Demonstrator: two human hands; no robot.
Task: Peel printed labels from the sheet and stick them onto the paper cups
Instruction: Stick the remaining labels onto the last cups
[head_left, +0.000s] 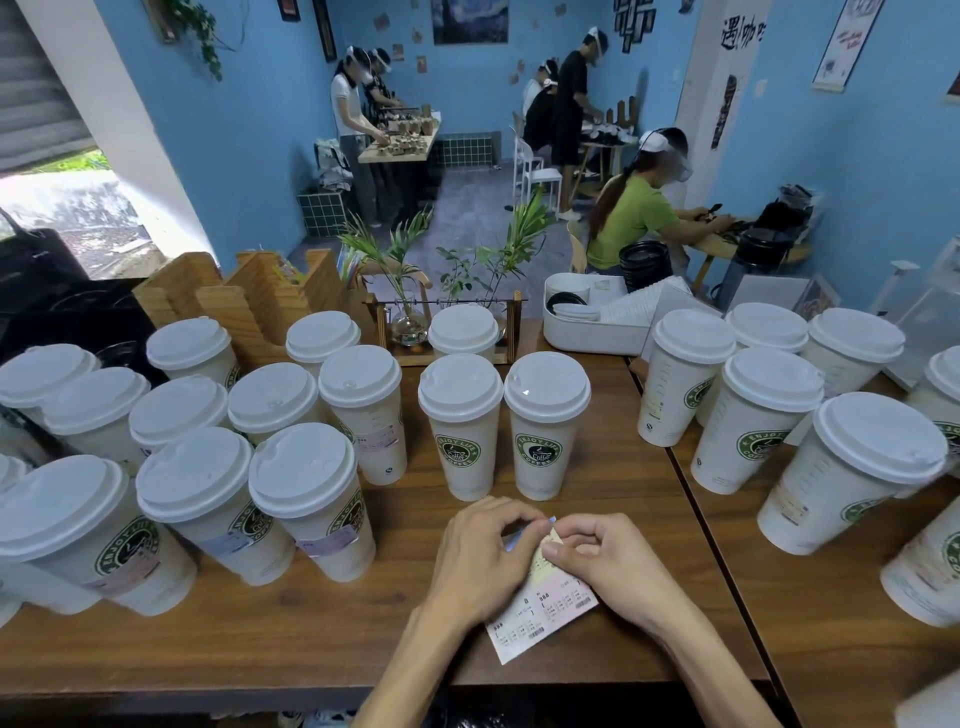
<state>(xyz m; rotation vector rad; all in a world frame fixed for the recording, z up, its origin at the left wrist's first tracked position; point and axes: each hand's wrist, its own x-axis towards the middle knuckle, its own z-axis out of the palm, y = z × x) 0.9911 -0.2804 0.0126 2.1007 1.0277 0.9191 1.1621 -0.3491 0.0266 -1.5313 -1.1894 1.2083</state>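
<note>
The label sheet (545, 597) is held low over the wooden table (332, 618), at the near edge, directly in front of the two unlabelled cups. Its long axis runs from the near-left corner up to the far end, tilted slightly right, so the end being worked points toward those cups. The left hand (480, 551) is curled on the sheet's left side, fingers pinching at the far end, where a small blue bit of label or backing shows between the fingertips; whether it is already lifted off can't be told. The right hand (597, 553) is curled on the sheet's right side, thumb and forefinger pinching the same far end.

Relative to the sheet: the right unlabelled cup (545, 421) stands just beyond the far end, approx. in line w/ the long axis; the left unlabelled cup (461, 423) stands beside it, just beyond the left hand. Both show logo fronts, no sticker seen. Labelled cups (311, 499) are grouped to the sheet's left; another group of cups (758, 415) sits well to the right.

Judged: peel is at its start. The right cup is nearest the pinch; either hand is about equally close.
</note>
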